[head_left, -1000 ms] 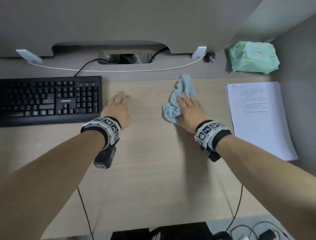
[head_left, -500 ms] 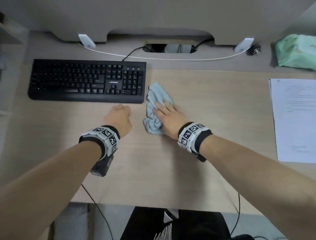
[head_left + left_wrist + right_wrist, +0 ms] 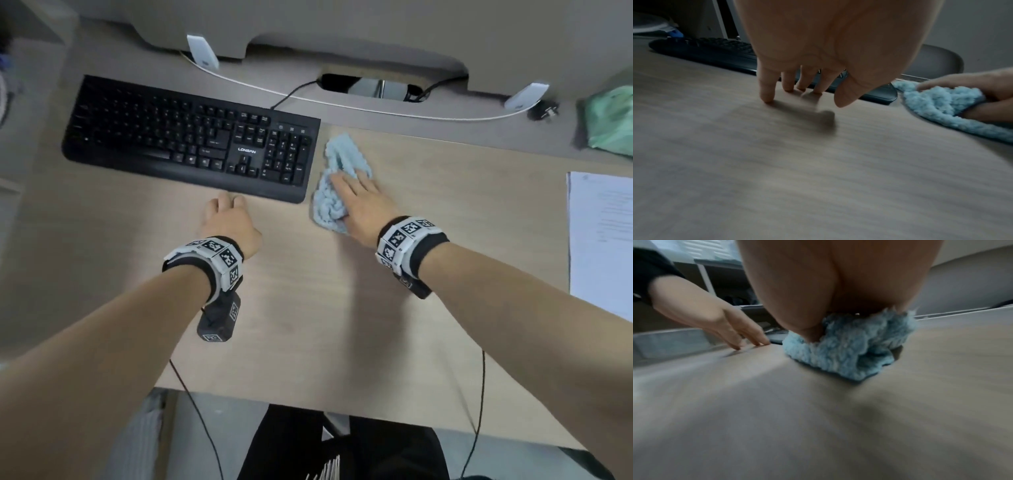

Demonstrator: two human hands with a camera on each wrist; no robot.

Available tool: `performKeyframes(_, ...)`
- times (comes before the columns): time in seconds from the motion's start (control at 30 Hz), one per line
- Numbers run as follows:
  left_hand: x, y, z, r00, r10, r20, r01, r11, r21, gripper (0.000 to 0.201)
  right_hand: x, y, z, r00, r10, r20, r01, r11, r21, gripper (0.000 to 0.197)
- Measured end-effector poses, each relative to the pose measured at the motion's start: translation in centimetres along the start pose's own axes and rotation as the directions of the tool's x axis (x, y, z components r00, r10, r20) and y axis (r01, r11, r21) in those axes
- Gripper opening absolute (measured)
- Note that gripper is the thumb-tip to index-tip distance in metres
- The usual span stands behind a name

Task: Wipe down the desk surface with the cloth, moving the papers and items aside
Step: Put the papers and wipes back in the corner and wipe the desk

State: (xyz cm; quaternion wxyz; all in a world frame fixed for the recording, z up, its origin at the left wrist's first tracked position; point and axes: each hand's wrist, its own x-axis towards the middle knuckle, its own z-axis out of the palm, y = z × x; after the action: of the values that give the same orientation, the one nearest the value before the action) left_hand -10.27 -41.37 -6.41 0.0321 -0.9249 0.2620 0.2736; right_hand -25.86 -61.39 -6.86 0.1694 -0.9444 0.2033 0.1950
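A crumpled light-blue cloth (image 3: pixel 334 185) (image 3: pixel 941 104) (image 3: pixel 849 350) lies on the wooden desk (image 3: pixel 308 308) just right of the black keyboard (image 3: pixel 191 144). My right hand (image 3: pixel 359 202) presses flat on the cloth, fingers straight and thumb against its near side. My left hand (image 3: pixel 229 216) stands on its fingertips (image 3: pixel 766 99) on the bare desk just in front of the keyboard's near edge, holding nothing. White printed papers (image 3: pixel 603 240) lie at the desk's right edge.
A green wipes pack (image 3: pixel 613 120) sits at the back right. A white cable (image 3: pixel 342 102) and a black cable run along the grey rear strip by a cable hole (image 3: pixel 370 85). The desk's front edge (image 3: pixel 342 411) is near, with thin wires hanging there.
My right hand has slid the cloth leftward across the desk, from near the papers to beside the keyboard. The left hand stays just in front of the keyboard, with its fingers now on their tips.
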Motion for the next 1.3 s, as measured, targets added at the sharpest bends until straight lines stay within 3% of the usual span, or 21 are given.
performKeyframes(0.1,-0.2,0.3,-0.1,1.0,0.001,0.005,-0.001,1.0,0.012,0.061,-0.4,4.2,-1.2,0.984,0.171,-0.044,-0.17,0.985,0.025,0.078)
performKeyframes(0.17,-0.2,0.3,-0.3,1.0,-0.001,0.008,0.001,1.0,0.022,0.063,0.4,4.3,-1.6,0.964,0.261,-0.04,-0.26,0.965,0.044,0.08)
performKeyframes(0.23,-0.3,0.5,-0.6,1.0,-0.004,0.031,0.002,0.999,0.037,0.062,0.5,2.1,-1.3,0.968,0.251,-0.009,-0.25,0.967,0.05,0.085)
performKeyframes(0.33,-1.1,1.6,-1.3,0.999,0.01,0.044,-0.013,0.997,0.077,0.052,-1.0,-0.4,0.9,0.993,0.12,-0.018,-0.12,0.993,0.004,0.08)
performKeyframes(0.47,-2.6,5.3,-1.3,0.975,0.224,0.004,-0.223,0.973,0.064,0.034,-4.4,3.9,1.7,0.981,0.186,-0.058,-0.185,0.982,0.022,0.085)
performKeyframes(0.63,-3.7,12.4,0.3,0.873,0.487,0.014,-0.487,0.873,-0.011,0.046,-9.2,13.1,2.3,0.883,0.465,-0.065,-0.457,0.883,0.106,0.081)
performKeyframes(0.83,-2.2,17.3,1.6,0.896,0.442,0.036,-0.443,0.888,0.122,0.065,-13.1,20.1,2.8,0.745,0.665,-0.059,-0.649,0.742,0.166,0.083)
performKeyframes(0.93,-1.8,18.3,2.0,0.911,0.411,0.034,-0.411,0.897,0.163,0.065,-13.4,21.9,2.3,0.75,0.657,-0.081,-0.649,0.753,0.106,0.091)
performKeyframes(1.1,-1.5,18.0,2.2,0.917,0.392,0.076,-0.399,0.897,0.191,0.069,-10.5,21.6,0.3,0.759,0.646,-0.082,-0.63,0.76,0.158,0.081)
performKeyframes(1.2,-1.8,17.8,2.2,0.91,0.411,0.056,-0.413,0.889,0.197,0.07,-7.7,20.2,-0.8,0.811,0.578,-0.093,-0.566,0.815,0.123,0.086)
performKeyframes(1.3,-2.0,17.8,2.1,0.909,0.412,0.066,-0.417,0.89,0.182,0.073,-5.8,16.3,-1.3,0.897,0.439,-0.052,-0.436,0.897,0.07,0.091)
